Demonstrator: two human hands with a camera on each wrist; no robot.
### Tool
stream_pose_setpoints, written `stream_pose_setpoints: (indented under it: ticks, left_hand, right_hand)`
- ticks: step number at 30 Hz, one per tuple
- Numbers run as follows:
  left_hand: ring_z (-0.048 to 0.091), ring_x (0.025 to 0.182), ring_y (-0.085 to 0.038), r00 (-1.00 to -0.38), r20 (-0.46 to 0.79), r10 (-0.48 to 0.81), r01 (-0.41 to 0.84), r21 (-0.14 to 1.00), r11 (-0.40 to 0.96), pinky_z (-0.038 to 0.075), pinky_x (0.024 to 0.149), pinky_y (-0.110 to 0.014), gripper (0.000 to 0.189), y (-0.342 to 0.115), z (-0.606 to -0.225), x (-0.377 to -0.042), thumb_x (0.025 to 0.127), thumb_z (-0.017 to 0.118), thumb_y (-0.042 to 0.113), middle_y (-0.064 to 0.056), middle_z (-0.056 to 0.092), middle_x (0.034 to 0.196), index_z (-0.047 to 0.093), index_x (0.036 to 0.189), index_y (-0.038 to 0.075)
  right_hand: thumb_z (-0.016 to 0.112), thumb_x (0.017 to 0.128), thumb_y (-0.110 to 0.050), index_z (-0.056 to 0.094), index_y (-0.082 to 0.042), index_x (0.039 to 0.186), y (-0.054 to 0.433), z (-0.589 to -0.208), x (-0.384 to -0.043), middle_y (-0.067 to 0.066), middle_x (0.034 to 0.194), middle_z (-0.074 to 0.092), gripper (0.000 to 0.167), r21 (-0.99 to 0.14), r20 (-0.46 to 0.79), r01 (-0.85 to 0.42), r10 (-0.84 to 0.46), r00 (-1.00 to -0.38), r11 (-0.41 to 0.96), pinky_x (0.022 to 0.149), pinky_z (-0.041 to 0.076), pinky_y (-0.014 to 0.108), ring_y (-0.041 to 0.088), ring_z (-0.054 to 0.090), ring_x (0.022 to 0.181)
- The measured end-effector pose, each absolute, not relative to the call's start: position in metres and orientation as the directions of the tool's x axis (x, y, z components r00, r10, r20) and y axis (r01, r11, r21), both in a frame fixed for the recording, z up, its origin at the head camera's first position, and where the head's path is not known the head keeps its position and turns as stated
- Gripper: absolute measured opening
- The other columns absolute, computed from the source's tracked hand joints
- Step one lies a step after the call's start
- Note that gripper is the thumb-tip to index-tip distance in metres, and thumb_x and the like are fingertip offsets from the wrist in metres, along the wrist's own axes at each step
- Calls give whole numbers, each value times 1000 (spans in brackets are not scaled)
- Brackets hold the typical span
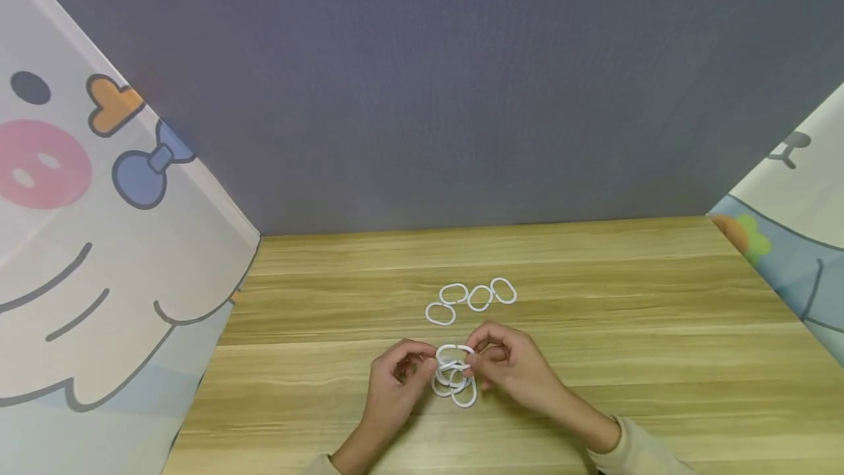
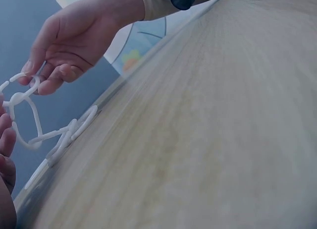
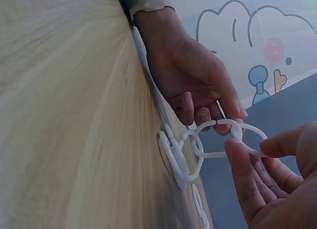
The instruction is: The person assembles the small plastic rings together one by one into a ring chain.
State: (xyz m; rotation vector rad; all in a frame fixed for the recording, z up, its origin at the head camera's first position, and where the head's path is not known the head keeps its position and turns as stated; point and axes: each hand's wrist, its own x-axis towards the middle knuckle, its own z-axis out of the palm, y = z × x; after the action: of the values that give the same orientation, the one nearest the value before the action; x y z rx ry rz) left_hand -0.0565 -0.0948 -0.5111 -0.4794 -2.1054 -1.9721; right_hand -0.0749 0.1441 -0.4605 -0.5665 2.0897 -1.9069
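Between the two hands hangs a short chain of white oval plastic links (image 1: 464, 406), each with a small gap in its rim. My left hand (image 1: 394, 381) pinches the chain's upper end from the left, thumb against the fingers. From the right, my right hand (image 1: 521, 366) pinches a white link (image 3: 256, 129) at the same end, thumb and forefinger on its rim. In the right wrist view the two upper links cross close to the fingertips of both hands. Lower links (image 3: 174, 157) dangle in a cluster down to the wooden tabletop (image 1: 316, 387).
Beyond the hands, several more white oval links (image 1: 440, 323) lie in a loose row on the tabletop. A grey panel (image 1: 475, 94) rises behind the table. Side panels with cartoon prints, one on the left (image 1: 165, 255) and one on the right (image 1: 814, 189), flank it.
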Motion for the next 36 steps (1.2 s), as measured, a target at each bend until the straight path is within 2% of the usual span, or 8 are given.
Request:
stream_pose_setpoints:
  ticks: [6,12,17,24,29,36]
  left_hand:
    - [53,71,0,-936,341,84,345,938,38,42,56,-19,12,-95,-510,-55,97,77,-6,-8,69,82,79,102,4]
    - [52,70,1,-939,337,72,340,940,35,41,55,-19,13,-95,-512,-55,95,78,-8,-9,67,78,78,99,4]
    - [51,69,1,-936,345,67,349,936,43,41,54,-19,12,-95,-512,-55,96,78,-7,-10,67,77,78,99,5]
    - [49,66,-1,-921,387,47,389,920,42,40,51,-22,14,-95,-511,-56,97,76,-9,-12,65,76,77,100,4]
    - [49,66,-1,-924,382,23,383,922,54,40,51,-22,14,-95,-510,-56,96,76,-8,-10,65,75,77,99,5]
    - [47,64,-1,-918,395,21,396,917,56,40,50,-23,15,-95,-509,-56,96,76,-9,-9,63,74,76,99,5]
  right_hand:
    - [78,101,-2,71,8,112,144,-461,-75,20,92,77,16,-982,95,-157,-459,-883,100,60,62,31,18,71,73]
    - [79,99,-2,74,3,110,143,-463,-76,20,92,76,13,-978,94,-168,-460,-883,124,59,60,30,16,70,74]
    - [79,100,-2,75,1,110,144,-464,-80,17,92,76,11,-969,117,-201,-452,-884,142,57,60,30,18,71,73]
    - [73,106,-6,72,7,114,146,-464,-89,24,92,74,15,-978,99,-163,-393,-914,133,52,55,26,21,72,71]
    - [74,104,-2,71,9,113,147,-467,-96,23,90,71,14,-975,127,-184,-363,-923,127,52,56,29,21,69,67]
    - [77,101,-1,72,9,111,142,-472,-104,20,87,72,15,-966,153,-214,-349,-925,144,50,53,25,24,67,65]
